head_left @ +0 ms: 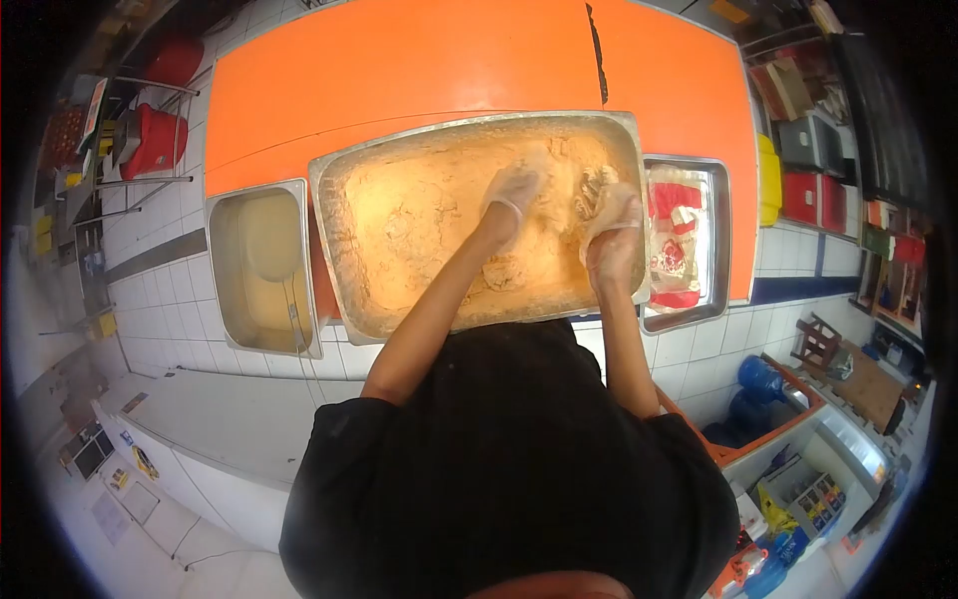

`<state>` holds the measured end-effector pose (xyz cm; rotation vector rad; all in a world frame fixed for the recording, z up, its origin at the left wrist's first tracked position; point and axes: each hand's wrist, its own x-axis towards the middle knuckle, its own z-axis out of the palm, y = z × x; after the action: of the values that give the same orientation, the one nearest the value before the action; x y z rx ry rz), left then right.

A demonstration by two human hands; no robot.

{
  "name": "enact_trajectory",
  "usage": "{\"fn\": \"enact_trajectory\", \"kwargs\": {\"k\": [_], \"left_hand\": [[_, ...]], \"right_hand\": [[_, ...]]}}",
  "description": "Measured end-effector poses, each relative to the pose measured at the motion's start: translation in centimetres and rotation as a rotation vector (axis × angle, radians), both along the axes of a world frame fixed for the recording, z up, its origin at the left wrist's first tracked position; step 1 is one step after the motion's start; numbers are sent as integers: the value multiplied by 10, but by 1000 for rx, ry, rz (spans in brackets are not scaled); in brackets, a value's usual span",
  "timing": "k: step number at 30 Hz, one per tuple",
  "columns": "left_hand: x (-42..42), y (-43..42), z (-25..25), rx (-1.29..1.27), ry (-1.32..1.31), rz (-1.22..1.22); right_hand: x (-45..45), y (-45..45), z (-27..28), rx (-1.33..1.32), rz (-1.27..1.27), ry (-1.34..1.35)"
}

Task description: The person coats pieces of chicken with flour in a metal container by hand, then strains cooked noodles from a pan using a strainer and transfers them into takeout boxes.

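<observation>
A large metal tray (479, 321) holds a broad layer of pale orange-yellow flour-like powder (399, 225). Over the middle right of the powder is my left hand (514, 195), in a clear plastic glove; motion smears its fingers. My right hand (613, 240), also gloved in clear plastic, is curled near the tray's right wall. Just beyond its fingers lies a lumpy, powder-coated clump (597, 188), whose kind I cannot make out. Whatever the right hand holds is hidden by the glove and fingers.
On the left stands a smaller metal pan (228, 317) with yellowish liquid and a round, long-handled strainer (271, 250). At the right, another metal tray (714, 299) holds a red-and-white bag (676, 235). An orange table (429, 60) bears them. Blue water jugs (758, 379) stand lower right.
</observation>
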<state>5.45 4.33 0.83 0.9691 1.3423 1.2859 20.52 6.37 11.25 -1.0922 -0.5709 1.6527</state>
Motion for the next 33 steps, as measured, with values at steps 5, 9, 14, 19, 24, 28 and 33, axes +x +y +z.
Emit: {"fn": "enact_trajectory", "kwargs": {"k": [5,9,14,19,24,28,33], "left_hand": [[-2,-12,103,345,752,-366],[1,-20,123,161,734,-398],[-1,-33,106,69,613,-256],[-3,-42,83,210,622,-264],[-5,-44,77,258,751,-180],[-6,-57,80,352,642,-117],[-14,-57,75,305,607,-63]], "right_hand": [[-16,2,5,-48,95,195],[-27,-5,-18,-212,192,299],[-38,-1,-23,-332,263,303],[-40,0,-47,-264,234,154],[-50,-6,-41,-231,302,150],[-41,-4,-70,-211,388,90],[-56,-3,-62,-282,379,104]]}}
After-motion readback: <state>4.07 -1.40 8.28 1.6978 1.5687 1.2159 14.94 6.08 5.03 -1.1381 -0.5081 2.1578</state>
